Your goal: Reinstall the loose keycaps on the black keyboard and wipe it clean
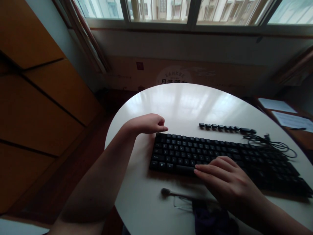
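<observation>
A black keyboard (220, 156) lies on a round white table (186, 101). My left hand (146, 124) hovers at the keyboard's far left corner, fingers curled in with nothing visible in them. Over the keyboard's near edge rests my right hand (225, 179), its fingers stretched flat by the space bar and holding nothing. A row of loose black keycaps (226, 128) sits on the table behind the keyboard.
The keyboard's cable (271, 142) is coiled at the right rear. A small brush (171, 194) and a dark cloth (210, 218) lie near the table's front edge. Wooden cabinets (36, 98) stand to the left, a window (171, 9) ahead, and papers (288, 114) on a side surface to the right.
</observation>
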Tool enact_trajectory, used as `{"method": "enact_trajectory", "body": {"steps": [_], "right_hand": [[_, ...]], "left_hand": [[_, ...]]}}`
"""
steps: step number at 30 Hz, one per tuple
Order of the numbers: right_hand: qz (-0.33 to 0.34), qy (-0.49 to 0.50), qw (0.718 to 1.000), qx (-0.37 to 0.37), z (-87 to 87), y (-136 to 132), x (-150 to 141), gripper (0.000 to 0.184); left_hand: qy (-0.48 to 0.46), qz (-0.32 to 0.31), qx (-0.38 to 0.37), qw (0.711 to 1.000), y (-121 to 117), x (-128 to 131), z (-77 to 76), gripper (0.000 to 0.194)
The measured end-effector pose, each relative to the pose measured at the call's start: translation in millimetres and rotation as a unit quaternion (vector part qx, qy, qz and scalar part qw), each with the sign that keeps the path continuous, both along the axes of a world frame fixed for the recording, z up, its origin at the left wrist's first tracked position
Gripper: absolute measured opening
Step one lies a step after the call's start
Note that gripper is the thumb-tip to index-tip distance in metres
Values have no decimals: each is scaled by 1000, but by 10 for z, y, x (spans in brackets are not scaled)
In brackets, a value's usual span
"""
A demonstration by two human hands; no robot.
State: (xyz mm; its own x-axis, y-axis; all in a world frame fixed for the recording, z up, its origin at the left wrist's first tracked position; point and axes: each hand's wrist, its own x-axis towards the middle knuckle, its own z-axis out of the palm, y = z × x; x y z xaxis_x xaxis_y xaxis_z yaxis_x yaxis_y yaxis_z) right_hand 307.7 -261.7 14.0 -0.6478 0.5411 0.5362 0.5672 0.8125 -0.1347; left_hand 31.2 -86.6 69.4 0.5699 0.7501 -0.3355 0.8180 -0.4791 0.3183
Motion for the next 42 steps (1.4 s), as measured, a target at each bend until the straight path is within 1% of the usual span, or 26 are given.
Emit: {"method": "enact_trajectory", "body": {"steps": [6, 15, 21, 26, 29, 32, 36, 38, 42], "right_hand": [[-10, -10, 1000, -12, -9, -16, -1, 24], [-1, -18, 1000, -16, 11, -7, -14, 24], [-6, -13, 1000, -19, -1, -19, -7, 25], [-10, -23, 999, -27, 33, -21, -19, 25], [-10, -23, 999, -25, 61, -9, -26, 24], [-7, -20, 999, -25, 71, 3, -20, 25], [-7, -19, 999, -29, 60, 4, 7, 26], [-4, -23, 999, -32, 60, 2, 18, 27], [4, -31, 999, -34, 67, 3, 22, 25]], "left_hand": [[3, 2, -1, 1000, -8, 3, 16, 39], [2, -8, 0, 1000, -10, 8, 0, 39], [0, -11, 6, 1000, -32, 25, 17, 36], [5, -13, -2, 1000, -42, 32, 11, 35], [-4, -19, -4, 1000, -102, 48, 43, 36], [-32, -35, 7, 999, -235, 100, 120, 47], [-55, -84, 2, 995, -450, 225, 199, 67], [-57, -109, -1, 992, -529, 293, 191, 74], [-47, -161, 10, 986, -600, 393, 104, 87]]}}
